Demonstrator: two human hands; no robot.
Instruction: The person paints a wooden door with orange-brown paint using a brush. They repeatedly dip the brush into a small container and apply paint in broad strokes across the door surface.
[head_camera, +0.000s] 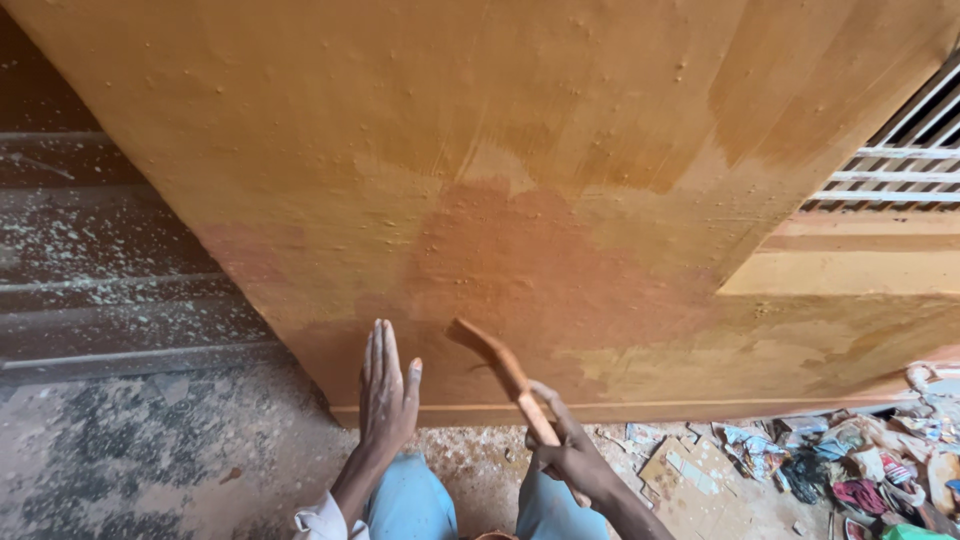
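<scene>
the right hand (572, 458) has its fingers wrapped around the handle of a paintbrush (500, 368), whose bristles meet the orange wall (560, 150) just up-left of them. the left hand (386, 392), beside it, lies flat against the wall with fingers straight. scattered litter (850, 465) sits right of the fingers.

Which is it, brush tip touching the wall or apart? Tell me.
Touching. The head view shows the brush, gripped in the right hand, with its bristle tip pressed against the orange wall, no gap visible.
</scene>
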